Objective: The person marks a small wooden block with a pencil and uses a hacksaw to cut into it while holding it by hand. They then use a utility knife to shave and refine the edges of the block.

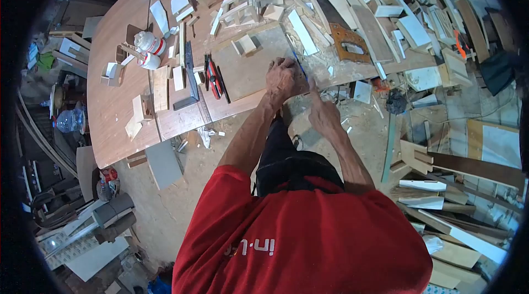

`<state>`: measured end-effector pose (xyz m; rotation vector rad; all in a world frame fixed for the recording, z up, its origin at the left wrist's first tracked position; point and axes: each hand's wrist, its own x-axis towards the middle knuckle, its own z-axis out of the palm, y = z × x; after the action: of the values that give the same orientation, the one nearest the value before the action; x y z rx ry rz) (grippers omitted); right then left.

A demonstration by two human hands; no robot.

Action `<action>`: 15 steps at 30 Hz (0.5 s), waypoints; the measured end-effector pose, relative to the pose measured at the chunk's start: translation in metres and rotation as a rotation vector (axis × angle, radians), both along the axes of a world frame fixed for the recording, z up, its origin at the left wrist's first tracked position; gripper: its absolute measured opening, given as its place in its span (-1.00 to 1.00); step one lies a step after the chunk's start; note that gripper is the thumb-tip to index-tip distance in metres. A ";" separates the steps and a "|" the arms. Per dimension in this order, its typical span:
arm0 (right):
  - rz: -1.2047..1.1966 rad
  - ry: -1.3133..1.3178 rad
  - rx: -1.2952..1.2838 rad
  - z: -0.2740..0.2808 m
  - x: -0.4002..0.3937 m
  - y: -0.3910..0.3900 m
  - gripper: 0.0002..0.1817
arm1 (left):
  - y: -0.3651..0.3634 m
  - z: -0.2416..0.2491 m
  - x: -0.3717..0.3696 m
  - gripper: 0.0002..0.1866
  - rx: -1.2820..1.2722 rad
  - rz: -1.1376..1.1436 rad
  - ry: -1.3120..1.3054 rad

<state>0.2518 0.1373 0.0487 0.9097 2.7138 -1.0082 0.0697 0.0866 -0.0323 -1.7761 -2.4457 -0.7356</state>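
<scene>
My left hand (pixel 281 80) rests knuckles up on a flat wooden board (pixel 237 74) near the table's front edge. Its fingers are curled, and what lies under them is hidden. A thin blue strip (pixel 299 64) runs along the board's right edge, just beside that hand. My right hand (pixel 324 113) is in front of the table edge, its index finger stretched toward the board's corner and its other fingers bent; I see nothing in it. A small wooden block piece (pixel 244 45) sits on the board. Left of the board lie red-and-black pliers (pixel 212 76) and a black slim tool (pixel 223 83).
A handsaw (pixel 348 45) with a wooden handle lies right of the board. A metal square (pixel 190 82), glue bottles (pixel 149 43) and small wooden assemblies (pixel 239 7) are on the table (pixel 118 112). Wood offcuts (pixel 421 195) are piled at the right and on the floor.
</scene>
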 end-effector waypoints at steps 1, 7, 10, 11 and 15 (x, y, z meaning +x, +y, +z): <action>0.010 -0.003 0.001 -0.002 -0.002 0.001 -0.15 | -0.001 0.003 0.004 -0.68 0.001 0.050 0.000; 0.010 0.251 0.150 -0.027 -0.019 0.009 -0.14 | -0.005 0.014 0.008 -0.65 -0.040 0.054 -0.056; 0.023 0.014 0.023 -0.014 -0.004 0.004 -0.12 | -0.004 0.013 0.007 -0.66 0.033 0.064 -0.031; 0.008 0.031 0.029 -0.015 -0.002 0.004 -0.12 | -0.006 0.013 0.012 -0.66 0.062 0.076 -0.044; -0.008 0.316 0.077 -0.040 -0.025 0.013 -0.13 | -0.005 0.016 0.010 -0.66 -0.012 0.058 -0.051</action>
<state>0.2272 0.1505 0.0091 0.8360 3.0283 -1.1437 0.0801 0.0814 -0.0164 -1.7033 -2.5276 -0.7716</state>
